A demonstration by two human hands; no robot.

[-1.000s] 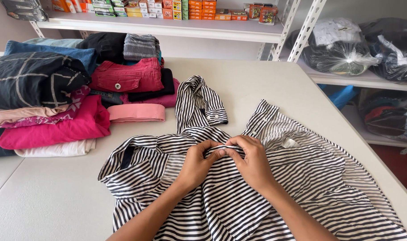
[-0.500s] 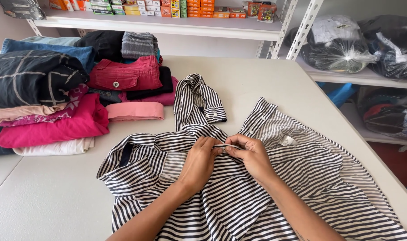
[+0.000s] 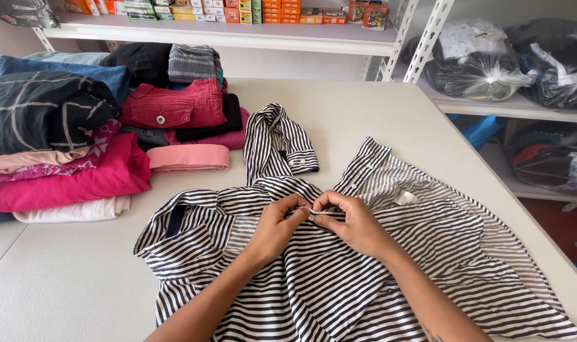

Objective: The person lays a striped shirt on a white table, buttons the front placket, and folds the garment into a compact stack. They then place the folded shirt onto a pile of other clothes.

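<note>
Now both hands, left hand (image 3: 277, 226) and right hand (image 3: 354, 221), pinch the striped shirt (image 3: 339, 285) (spread flat).

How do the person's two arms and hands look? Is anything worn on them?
Both forearms are bare, with no sleeves in view. The left hand and the right hand wear no gloves, and no rings or watch can be seen. A small dark marking, perhaps a tattoo, shows on the right forearm near the bottom edge.
</note>
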